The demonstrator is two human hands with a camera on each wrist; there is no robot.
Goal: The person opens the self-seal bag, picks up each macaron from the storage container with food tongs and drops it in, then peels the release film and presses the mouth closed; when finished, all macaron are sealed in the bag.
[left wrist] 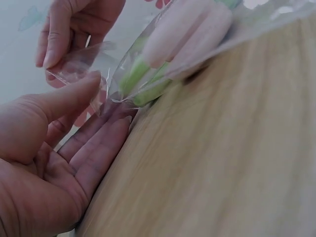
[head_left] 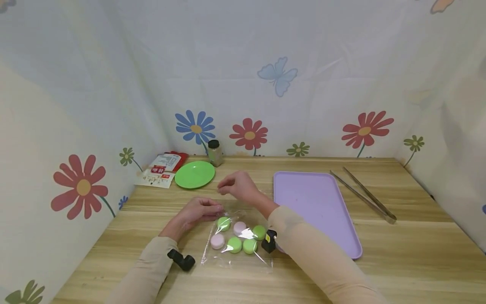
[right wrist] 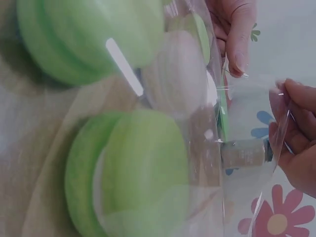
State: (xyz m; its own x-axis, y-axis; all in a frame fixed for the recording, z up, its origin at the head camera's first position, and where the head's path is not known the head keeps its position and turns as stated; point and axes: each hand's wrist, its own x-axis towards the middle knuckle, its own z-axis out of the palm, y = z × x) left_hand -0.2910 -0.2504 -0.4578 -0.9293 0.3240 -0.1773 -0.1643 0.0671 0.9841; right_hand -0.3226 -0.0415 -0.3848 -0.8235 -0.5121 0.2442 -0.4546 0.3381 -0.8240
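Note:
A clear plastic bag (head_left: 243, 261) lies on the table with several green macarons (head_left: 234, 245) and pink macarons (head_left: 217, 241) inside. My left hand (head_left: 199, 210) pinches the bag near its far left corner, thumb on top and fingers beneath, as the left wrist view shows. Over the bag's far end, my right hand (head_left: 241, 186) is raised and pinches the clear flap (right wrist: 252, 106) between thumb and fingertips. Through the film in the right wrist view, a green macaron (right wrist: 143, 173) appears close up.
Right of the bag lies a purple tray (head_left: 317, 202), with metal tongs (head_left: 366, 196) beyond it. At the back left are a green plate (head_left: 195, 174), a black-capped seasoning bottle (head_left: 215, 154) and a red-and-white packet (head_left: 161, 169). A flowered curtain (head_left: 228, 84) hangs behind the table.

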